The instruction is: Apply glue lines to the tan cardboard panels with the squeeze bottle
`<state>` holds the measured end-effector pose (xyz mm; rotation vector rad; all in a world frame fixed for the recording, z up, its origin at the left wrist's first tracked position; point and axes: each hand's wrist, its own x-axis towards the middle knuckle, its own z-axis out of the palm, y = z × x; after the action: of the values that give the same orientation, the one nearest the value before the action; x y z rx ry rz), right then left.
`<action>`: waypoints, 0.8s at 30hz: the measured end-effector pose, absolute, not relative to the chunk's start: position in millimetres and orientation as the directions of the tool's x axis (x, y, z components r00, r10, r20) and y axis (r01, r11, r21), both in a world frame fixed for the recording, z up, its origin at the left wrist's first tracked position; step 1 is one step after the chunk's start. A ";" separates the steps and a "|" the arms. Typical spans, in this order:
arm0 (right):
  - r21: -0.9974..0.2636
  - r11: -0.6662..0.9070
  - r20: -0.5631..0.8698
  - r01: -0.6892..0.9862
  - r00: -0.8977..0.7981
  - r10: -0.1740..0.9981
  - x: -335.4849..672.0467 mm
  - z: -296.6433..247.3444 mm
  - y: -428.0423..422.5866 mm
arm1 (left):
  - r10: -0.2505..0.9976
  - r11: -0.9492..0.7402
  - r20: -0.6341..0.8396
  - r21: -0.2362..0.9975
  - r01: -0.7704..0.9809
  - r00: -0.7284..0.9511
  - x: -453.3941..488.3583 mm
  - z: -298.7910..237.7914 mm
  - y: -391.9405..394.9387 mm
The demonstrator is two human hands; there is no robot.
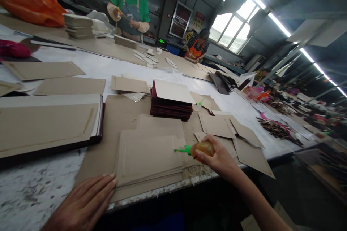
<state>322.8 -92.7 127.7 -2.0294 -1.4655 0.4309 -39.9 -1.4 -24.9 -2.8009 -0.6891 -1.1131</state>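
My right hand point(214, 153) is wrapped round a glue bottle point(202, 148) with amber contents and a green nozzle. The nozzle points left, its tip at the right part of the top cardboard sheet point(149, 155). That sheet lies on a small stack near the table's front edge, and a faint line runs along its left side. My left hand point(86, 196) lies flat, fingers stretched out, with its fingertips at the stack's lower left corner. Behind the stack stands a pile of dark red boards point(171, 110) topped by a pale sheet.
Loose cardboard pieces point(217, 124) overlap to the right, some over the table edge. A large stack of boards point(46, 122) stands at left. A second green-tipped bottle point(200, 104) is beside the red pile. Two people point(132, 11) work across the table.
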 end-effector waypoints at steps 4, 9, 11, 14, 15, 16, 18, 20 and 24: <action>-0.650 -0.256 -0.022 0.716 0.319 0.947 319.8 132.5 -116.7 | 0.295 -0.925 0.669 0.020 0.380 0.682 -41.2 -16.6 3.3; -0.617 -0.267 0.005 0.740 0.343 0.939 316.2 132.2 -118.1 | 0.280 -0.922 0.684 -0.004 0.387 0.673 -39.3 -12.9 3.3; -0.599 -0.252 0.077 0.760 0.367 0.927 315.9 127.6 -106.6 | 0.281 -0.921 0.680 -0.008 0.389 0.677 -40.7 -15.4 3.4; -0.576 -0.203 0.226 0.792 0.393 0.892 317.8 116.1 -80.4 | 0.288 -0.924 0.655 -0.001 0.382 0.698 -45.4 -23.3 5.3; -0.571 -0.187 0.267 0.799 0.396 0.879 318.9 112.1 -70.7 | 0.294 -0.925 0.643 0.004 0.380 0.707 -47.0 -26.4 6.2; -0.569 -0.176 0.297 0.803 0.400 0.867 320.1 108.4 -61.3 | 0.297 -0.925 0.634 0.006 0.379 0.714 -48.4 -29.2 7.3; -0.570 -0.165 0.325 0.805 0.405 0.854 322.1 103.1 -45.5 | 0.300 -0.923 0.626 -0.002 0.386 0.720 -49.9 -32.6 9.0; -0.572 -0.160 0.336 0.805 0.407 0.849 323.4 101.3 -37.2 | 0.288 -0.919 0.629 -0.030 0.393 0.722 -49.0 -31.5 9.6; -0.584 -0.181 0.283 0.792 0.407 0.869 321.8 107.4 -52.6 | 0.273 -0.911 0.660 -0.056 0.409 0.700 -41.8 -15.6 4.9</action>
<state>321.8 -52.6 107.4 -1.9934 -1.4089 0.1468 -41.8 4.9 -15.6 -2.7095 -0.5500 -1.0053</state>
